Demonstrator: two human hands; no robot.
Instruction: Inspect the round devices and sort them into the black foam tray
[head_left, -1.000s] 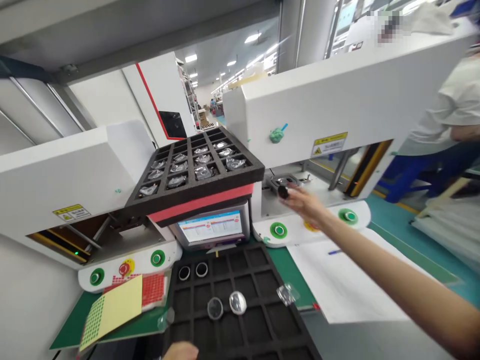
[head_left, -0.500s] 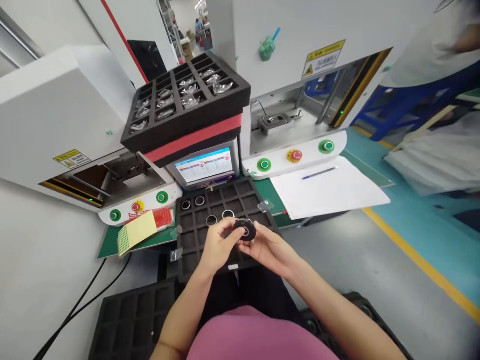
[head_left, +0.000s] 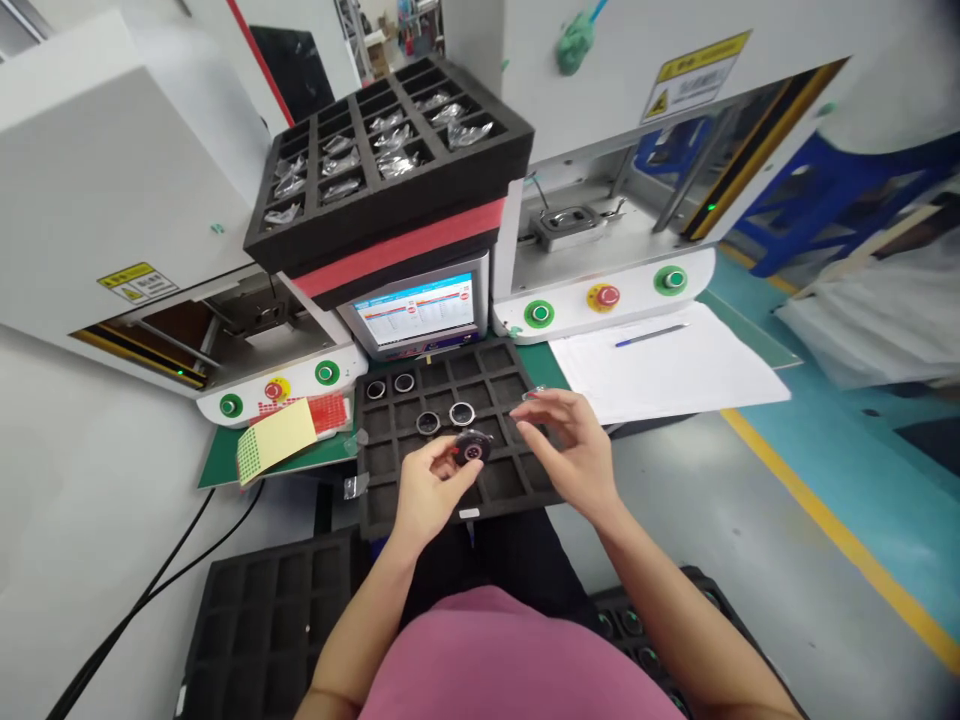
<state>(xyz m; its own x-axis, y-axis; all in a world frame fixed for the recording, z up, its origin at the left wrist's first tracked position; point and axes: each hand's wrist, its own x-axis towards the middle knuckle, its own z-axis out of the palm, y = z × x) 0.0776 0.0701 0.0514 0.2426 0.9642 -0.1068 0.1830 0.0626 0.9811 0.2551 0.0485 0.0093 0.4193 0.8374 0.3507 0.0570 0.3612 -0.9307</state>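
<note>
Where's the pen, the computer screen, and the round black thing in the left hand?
Pen (head_left: 651,336): head view, middle of its barrel.
Computer screen (head_left: 417,308): head view, on the lit display.
Round black thing (head_left: 473,451): head view, middle of its face.

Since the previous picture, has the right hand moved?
Yes: the right hand moved rightward, off the black disc, toward the right edge of the foam tray.

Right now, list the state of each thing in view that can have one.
Left hand: closed on the black disc.
Black disc: held, ringed face toward the camera.
Right hand: open, thumb and fingers apart.
Lower foam tray: partly filled, four round pieces in it.
Upper foam tray: holding clear-wrapped pieces.
Monitor: lit.
Right indicator light: lit green.
Left indicator light: lit green.
Pen: lying on white paper.
</note>
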